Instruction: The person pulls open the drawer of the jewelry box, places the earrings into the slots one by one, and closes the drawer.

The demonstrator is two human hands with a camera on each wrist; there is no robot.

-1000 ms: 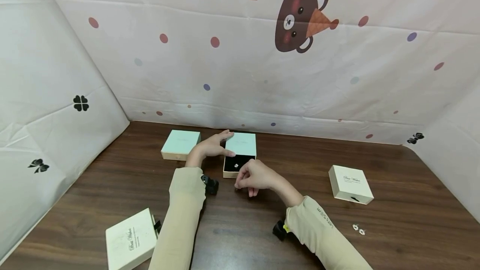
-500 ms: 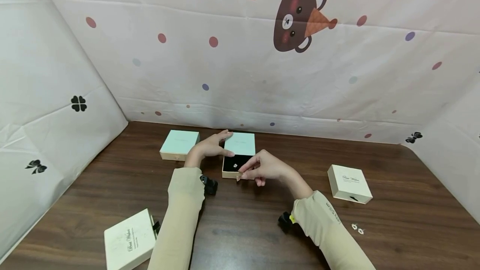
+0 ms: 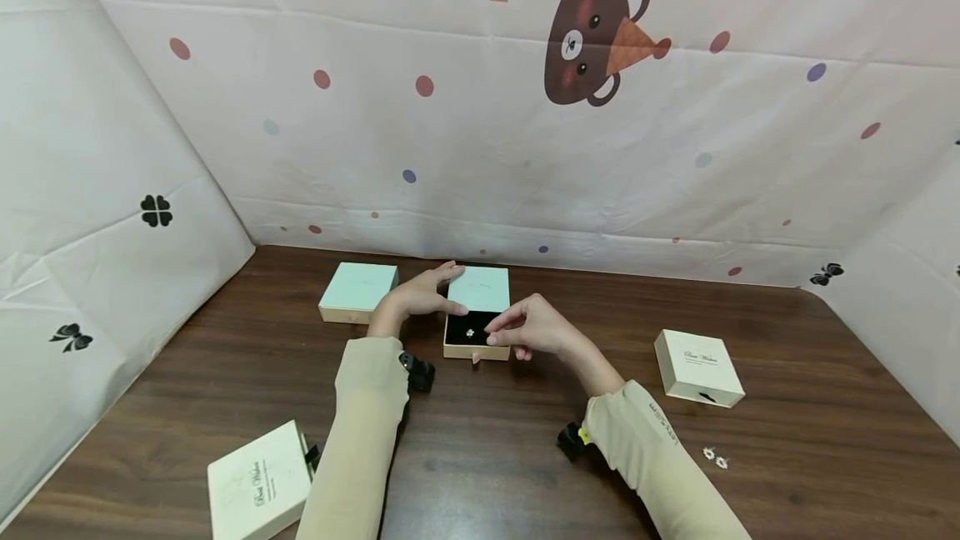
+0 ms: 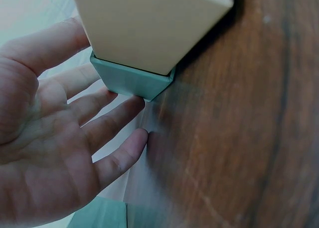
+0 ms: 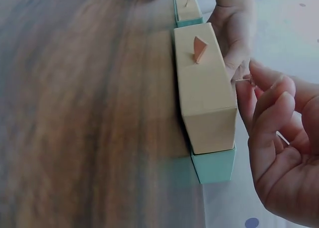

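Observation:
A jewelry box (image 3: 478,290) with a mint sleeve stands before me, its cream drawer pulled out to show a black pad (image 3: 457,329). One small earring (image 3: 470,332) sits on that pad. My left hand (image 3: 420,293) rests at the sleeve's left side with fingers extended; in the left wrist view the fingertips meet the mint sleeve (image 4: 130,81). Over the drawer's right part, my right hand (image 3: 536,330) pinches a tiny stud earring (image 5: 251,82) between thumb and index finger, its thin post pointing out toward the drawer.
Another mint jewelry box (image 3: 360,286) stands to the left of the left hand. White boxes lie at the front left (image 3: 258,477) and at the right (image 3: 700,367). Two flower earrings (image 3: 715,457) lie on the wooden table at the right front. A fabric screen (image 3: 480,148) rises behind.
My right hand moved from in front of the box, past the drawer's pull tab, up to over the black pad. The left hand stayed at the sleeve.

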